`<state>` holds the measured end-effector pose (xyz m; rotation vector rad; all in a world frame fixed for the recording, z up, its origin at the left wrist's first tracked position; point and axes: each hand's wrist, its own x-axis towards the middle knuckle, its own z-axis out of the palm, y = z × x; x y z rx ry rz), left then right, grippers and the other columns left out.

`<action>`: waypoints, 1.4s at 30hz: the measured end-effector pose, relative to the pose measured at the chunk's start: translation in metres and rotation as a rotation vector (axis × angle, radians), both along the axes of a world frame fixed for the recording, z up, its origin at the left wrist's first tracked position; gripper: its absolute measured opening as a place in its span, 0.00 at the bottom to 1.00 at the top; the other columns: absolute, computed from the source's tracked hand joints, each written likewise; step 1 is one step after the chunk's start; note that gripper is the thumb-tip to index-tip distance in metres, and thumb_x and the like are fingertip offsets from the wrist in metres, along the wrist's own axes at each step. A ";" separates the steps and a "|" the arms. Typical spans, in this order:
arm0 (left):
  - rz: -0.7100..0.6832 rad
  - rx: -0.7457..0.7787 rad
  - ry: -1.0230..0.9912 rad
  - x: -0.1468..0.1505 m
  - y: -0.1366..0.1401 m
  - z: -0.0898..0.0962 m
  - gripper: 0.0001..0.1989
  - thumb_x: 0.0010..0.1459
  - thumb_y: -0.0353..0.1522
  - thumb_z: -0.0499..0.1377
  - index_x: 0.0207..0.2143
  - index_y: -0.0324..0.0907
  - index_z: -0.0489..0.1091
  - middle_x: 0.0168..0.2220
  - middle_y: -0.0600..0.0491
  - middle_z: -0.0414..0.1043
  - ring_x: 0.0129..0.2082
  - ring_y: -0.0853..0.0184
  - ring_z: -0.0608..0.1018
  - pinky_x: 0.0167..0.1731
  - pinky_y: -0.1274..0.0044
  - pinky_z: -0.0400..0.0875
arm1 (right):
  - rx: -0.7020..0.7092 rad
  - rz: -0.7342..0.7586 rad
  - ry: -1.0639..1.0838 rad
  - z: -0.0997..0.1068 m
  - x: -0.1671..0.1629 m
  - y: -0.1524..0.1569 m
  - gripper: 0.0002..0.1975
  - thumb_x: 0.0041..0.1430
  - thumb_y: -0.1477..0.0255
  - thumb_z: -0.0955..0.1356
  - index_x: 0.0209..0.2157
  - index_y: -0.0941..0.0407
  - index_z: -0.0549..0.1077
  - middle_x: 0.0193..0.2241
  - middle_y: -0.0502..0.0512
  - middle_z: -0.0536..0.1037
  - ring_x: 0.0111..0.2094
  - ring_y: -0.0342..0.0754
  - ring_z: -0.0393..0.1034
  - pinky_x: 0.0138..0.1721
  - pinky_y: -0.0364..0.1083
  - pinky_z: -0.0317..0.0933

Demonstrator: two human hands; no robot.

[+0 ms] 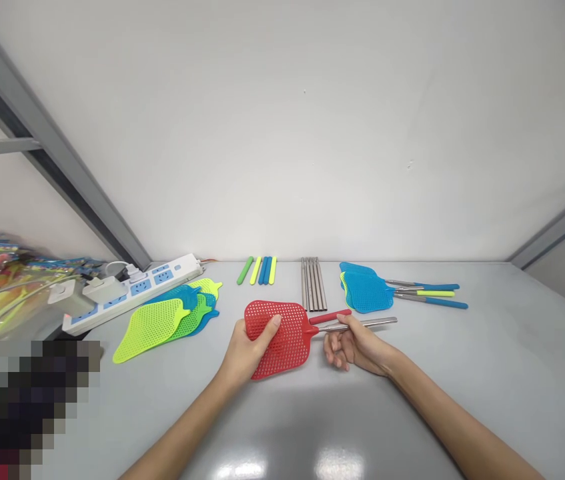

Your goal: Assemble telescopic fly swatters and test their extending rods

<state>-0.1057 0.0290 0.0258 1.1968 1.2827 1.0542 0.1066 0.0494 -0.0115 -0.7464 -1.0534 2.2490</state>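
My left hand (245,357) grips a red fly swatter head (285,337), thumb on top of its perforated face. A silver metal rod (379,323) extends to the right from the head's neck. My right hand (357,343) is closed at this rod, its thumb crossing over it and its other fingers curled below. Just behind the rod is a red handle sleeve (329,317), close to my right thumb tip; whether the thumb touches it I cannot tell.
Behind lie several metal rods (313,285) and green, yellow and blue handle sleeves (265,271). Swatters with handles (368,292) are stacked at right. Loose swatter heads (155,323) overlap at left beside a power strip (155,283). Plastic-wrapped packages (7,273) fill the far left.
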 end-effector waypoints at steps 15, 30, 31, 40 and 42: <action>0.006 -0.033 -0.079 -0.004 0.006 -0.005 0.15 0.45 0.41 0.56 0.27 0.36 0.69 0.27 0.49 0.74 0.28 0.64 0.74 0.28 0.77 0.67 | -0.053 -0.076 0.030 -0.002 -0.002 0.003 0.24 0.53 0.57 0.55 0.18 0.61 0.66 0.18 0.53 0.66 0.20 0.41 0.60 0.26 0.43 0.51; 0.035 -0.070 -0.130 -0.003 0.007 -0.007 0.17 0.43 0.42 0.57 0.28 0.36 0.70 0.27 0.48 0.74 0.26 0.63 0.75 0.27 0.76 0.68 | -0.013 -0.071 0.052 0.000 -0.002 0.003 0.25 0.53 0.57 0.55 0.20 0.62 0.67 0.22 0.55 0.67 0.23 0.42 0.60 0.27 0.44 0.52; 0.033 -0.071 -0.131 -0.003 0.007 -0.006 0.17 0.43 0.42 0.57 0.28 0.36 0.70 0.27 0.48 0.74 0.27 0.63 0.75 0.27 0.76 0.68 | -0.011 -0.071 0.048 0.000 -0.002 0.003 0.25 0.53 0.57 0.55 0.20 0.62 0.68 0.22 0.55 0.67 0.23 0.42 0.60 0.27 0.44 0.52; 0.008 -0.068 -0.156 -0.003 0.006 -0.004 0.18 0.44 0.42 0.57 0.31 0.36 0.70 0.28 0.48 0.74 0.27 0.63 0.75 0.28 0.75 0.68 | -0.007 -0.079 0.039 -0.001 -0.003 0.004 0.25 0.53 0.56 0.55 0.21 0.62 0.68 0.23 0.55 0.67 0.23 0.42 0.60 0.28 0.44 0.53; 0.008 -0.067 -0.151 -0.003 0.006 -0.004 0.18 0.44 0.42 0.56 0.31 0.36 0.70 0.28 0.48 0.74 0.27 0.63 0.75 0.28 0.75 0.68 | -0.007 -0.081 0.042 -0.001 -0.003 0.004 0.25 0.53 0.57 0.55 0.20 0.62 0.69 0.23 0.55 0.66 0.23 0.42 0.60 0.28 0.44 0.53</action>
